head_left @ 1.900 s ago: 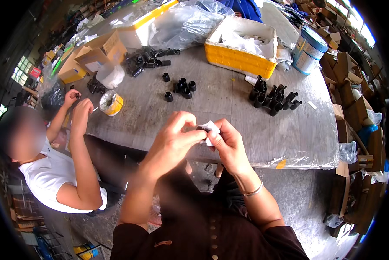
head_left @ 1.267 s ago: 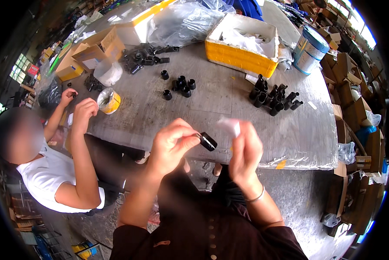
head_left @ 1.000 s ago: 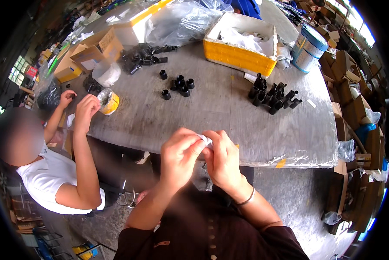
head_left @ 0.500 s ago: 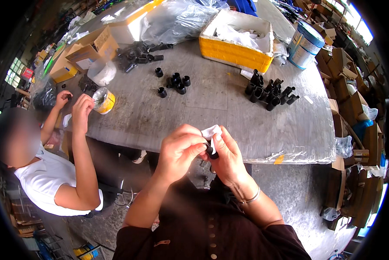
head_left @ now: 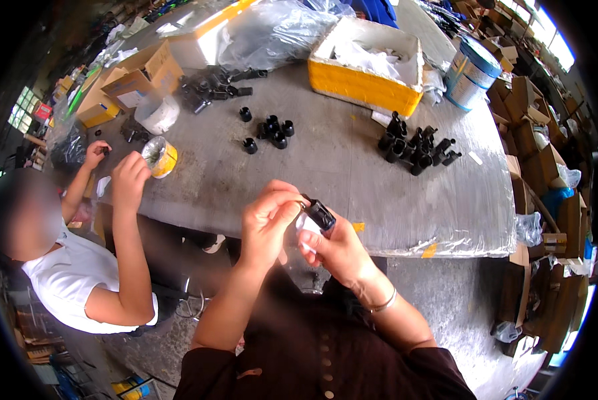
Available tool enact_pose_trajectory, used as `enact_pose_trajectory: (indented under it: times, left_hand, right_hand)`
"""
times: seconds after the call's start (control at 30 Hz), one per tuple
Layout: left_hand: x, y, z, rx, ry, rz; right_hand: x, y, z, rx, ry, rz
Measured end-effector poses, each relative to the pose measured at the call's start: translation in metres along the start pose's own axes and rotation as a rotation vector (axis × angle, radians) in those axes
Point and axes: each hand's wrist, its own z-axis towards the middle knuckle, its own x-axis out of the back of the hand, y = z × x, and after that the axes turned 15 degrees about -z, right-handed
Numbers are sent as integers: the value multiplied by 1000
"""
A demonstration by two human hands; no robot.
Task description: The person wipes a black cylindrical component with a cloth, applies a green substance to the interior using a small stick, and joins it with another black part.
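In front of my body, over the table's near edge, my right hand [head_left: 341,250] is closed round a black tubular part [head_left: 322,215], which is tilted. A white cloth [head_left: 307,229] lies between that part and my thumb. My left hand [head_left: 267,217] pinches at the upper left end of the part; what its fingertips grip is too small to make out. Beyond my hands, several black tubular parts [head_left: 417,148] stand close together on the right of the table. Short black rings [head_left: 272,128] form another cluster near the middle.
On the grey table [head_left: 326,157] stand a yellow-and-white foam box [head_left: 362,93], a blue-lidded bucket [head_left: 471,73] and a heap of black parts [head_left: 209,90]. At left a co-worker's hand [head_left: 131,177] is beside a yellow tub [head_left: 160,159]. Cardboard boxes [head_left: 529,127] line the right.
The black part has turned upward and more of it shows above my right hand. The white cloth has shifted down beside it, under my thumb. My left fingers have moved to its upper end.
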Motion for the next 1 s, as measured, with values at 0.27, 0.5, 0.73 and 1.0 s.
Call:
enact_pose_trajectory:
  times: [0.27, 0.5, 0.73, 1.0]
  left_hand:
    - [7, 10, 17, -75, 56, 309]
    - [13, 2, 21, -47, 42, 508]
    - [12, 1, 25, -15, 57, 539]
    - [-8, -5, 39, -47, -20, 475]
  right_hand:
    - [26, -10, -14, 186, 347, -679]
    - [44, 2, -14, 253, 403, -638]
    - [44, -2, -17, 215, 369, -567]
    - [67, -5, -49, 399, 627, -670]
